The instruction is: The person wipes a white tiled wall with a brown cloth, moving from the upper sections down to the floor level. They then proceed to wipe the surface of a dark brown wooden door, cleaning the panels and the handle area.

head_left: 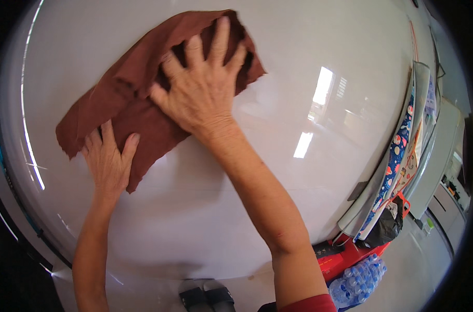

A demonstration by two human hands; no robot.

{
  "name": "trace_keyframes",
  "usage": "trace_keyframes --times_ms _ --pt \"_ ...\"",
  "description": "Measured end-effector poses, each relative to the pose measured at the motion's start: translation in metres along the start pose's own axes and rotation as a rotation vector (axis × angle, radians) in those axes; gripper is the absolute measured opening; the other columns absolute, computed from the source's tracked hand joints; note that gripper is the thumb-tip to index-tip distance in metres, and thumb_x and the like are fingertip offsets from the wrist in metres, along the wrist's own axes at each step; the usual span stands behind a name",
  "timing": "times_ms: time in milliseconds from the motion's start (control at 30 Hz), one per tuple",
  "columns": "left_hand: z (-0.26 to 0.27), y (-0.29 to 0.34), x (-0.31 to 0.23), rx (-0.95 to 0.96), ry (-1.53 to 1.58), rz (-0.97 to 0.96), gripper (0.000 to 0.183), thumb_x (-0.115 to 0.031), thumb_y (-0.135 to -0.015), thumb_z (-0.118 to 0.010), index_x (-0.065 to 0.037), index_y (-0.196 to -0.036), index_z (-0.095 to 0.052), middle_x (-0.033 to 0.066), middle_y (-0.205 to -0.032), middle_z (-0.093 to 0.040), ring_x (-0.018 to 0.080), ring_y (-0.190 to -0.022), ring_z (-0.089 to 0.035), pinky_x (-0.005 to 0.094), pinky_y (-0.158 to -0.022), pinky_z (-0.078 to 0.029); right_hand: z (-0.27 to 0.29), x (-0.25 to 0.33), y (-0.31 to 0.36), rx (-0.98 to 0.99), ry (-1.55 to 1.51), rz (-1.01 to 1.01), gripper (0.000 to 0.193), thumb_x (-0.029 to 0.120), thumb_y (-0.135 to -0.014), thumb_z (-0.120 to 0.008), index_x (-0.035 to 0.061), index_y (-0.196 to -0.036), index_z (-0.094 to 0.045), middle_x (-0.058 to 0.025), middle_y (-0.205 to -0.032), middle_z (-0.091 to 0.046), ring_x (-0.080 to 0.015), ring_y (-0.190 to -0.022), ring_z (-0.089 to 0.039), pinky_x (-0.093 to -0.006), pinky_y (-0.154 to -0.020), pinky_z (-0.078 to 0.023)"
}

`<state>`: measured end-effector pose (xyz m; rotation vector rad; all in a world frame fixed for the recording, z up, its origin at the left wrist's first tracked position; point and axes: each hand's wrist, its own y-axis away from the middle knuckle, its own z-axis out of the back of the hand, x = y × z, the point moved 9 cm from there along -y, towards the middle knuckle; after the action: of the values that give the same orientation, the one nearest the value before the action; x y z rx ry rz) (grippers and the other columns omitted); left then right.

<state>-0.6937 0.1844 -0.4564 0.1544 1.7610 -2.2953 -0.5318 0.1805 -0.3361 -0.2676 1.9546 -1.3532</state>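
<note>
A crumpled brown cloth (117,101) with ragged edges lies on a glossy white surface (288,197), its upper edge folded over. My right hand (202,91) rests on the cloth's upper right part, fingers spread wide against the dark hollow of the fold. Lower down at the left, my left hand (106,161) touches the near edge of the cloth. Its fingers are stretched out and the thumb stands apart. Neither hand is wrapped round the cloth.
Dark slippers (208,295) show past the near edge. To the lower right are a pack of water bottles (358,281), a red box (330,266) and a black plastic bag (386,226). A blue patterned cover (395,156) stands along the right side. Window light reflects off the white surface.
</note>
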Motion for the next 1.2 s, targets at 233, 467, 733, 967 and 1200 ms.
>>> trace_keyframes --times_ms 233,467,733,967,1200 --pt "0.006 -0.003 -0.127 -0.214 0.014 -0.296 0.06 -0.056 -0.077 -0.061 -0.01 -0.116 -0.058 0.0152 -0.099 -0.055 0.0326 -0.093 -0.05 0.0459 -0.082 -0.036 0.064 -0.105 0.039 0.011 0.267 -0.076 0.048 0.045 -0.061 -0.066 0.0125 -0.096 -0.068 -0.0191 -0.114 -0.047 -0.0528 -0.125 -0.025 -0.0716 -0.09 -0.021" --pt "-0.023 0.033 -0.232 0.044 0.125 -0.4 0.048 -0.055 -0.073 -0.065 -0.009 -0.088 -0.063 0.0139 -0.074 -0.058 0.0332 -0.072 -0.055 0.0514 -0.075 -0.037 0.124 -0.181 0.122 0.183 0.417 -0.234 0.054 0.046 -0.069 -0.062 0.0157 -0.114 -0.061 -0.0203 -0.116 -0.045 -0.051 -0.125 -0.024 -0.0645 -0.095 -0.018" --pt "-0.076 0.13 -0.314 0.463 0.235 -0.696 0.042 -0.049 -0.076 -0.063 -0.013 -0.098 -0.064 0.0115 -0.077 -0.063 0.0324 -0.07 -0.06 0.0556 -0.095 -0.035 0.196 -0.24 0.294 0.193 0.31 -0.726 0.073 0.046 -0.075 -0.058 0.0053 -0.133 -0.044 -0.0231 -0.141 -0.029 -0.0497 -0.132 -0.014 -0.0605 -0.104 -0.01" --pt "-0.075 0.163 -0.354 0.215 0.24 -0.89 0.06 -0.051 -0.071 -0.065 -0.012 -0.117 -0.058 0.0097 -0.125 -0.05 0.0322 -0.117 -0.042 0.0584 -0.105 -0.019 0.23 -0.254 0.407 0.302 0.336 -1.018 0.072 0.042 -0.081 -0.054 0.0031 -0.138 -0.033 -0.0244 -0.147 -0.017 -0.0443 -0.136 -0.006 -0.0565 -0.108 0.001" --pt "-0.037 0.074 -0.3 0.083 0.152 -0.638 0.065 -0.048 -0.072 -0.068 -0.006 -0.12 -0.056 0.015 -0.131 -0.047 0.0387 -0.124 -0.037 0.0567 -0.108 -0.018 0.169 -0.247 0.207 0.002 0.248 -0.828 0.068 0.025 -0.063 -0.067 -0.0095 -0.119 -0.049 -0.0313 -0.144 -0.016 -0.0439 -0.132 -0.017 -0.0516 -0.109 -0.013"
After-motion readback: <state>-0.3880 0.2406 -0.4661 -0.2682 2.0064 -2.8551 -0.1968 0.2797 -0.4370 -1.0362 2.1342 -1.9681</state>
